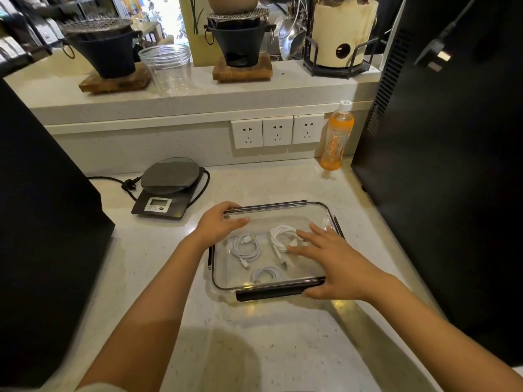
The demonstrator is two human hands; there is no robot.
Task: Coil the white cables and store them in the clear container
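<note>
A clear rectangular container [328, 213] with a transparent lid and black clip latches sits on the counter in front of me. Three coiled white cables lie inside under the lid: one at the left [245, 248], one at the back right [280, 236], one at the front [267, 273]. My left hand [219, 223] rests on the lid's far left corner, fingers over the edge. My right hand [331, 261] lies flat on the lid's right side with fingers spread, its thumb at the front black latch [268, 294].
A black kitchen scale [169, 188] with its black cord stands left of the container. An orange drink bottle [336, 137] stands at the back right by three wall sockets [277, 131]. Black appliances flank both sides. A clear jar [167, 69] sits on the raised shelf.
</note>
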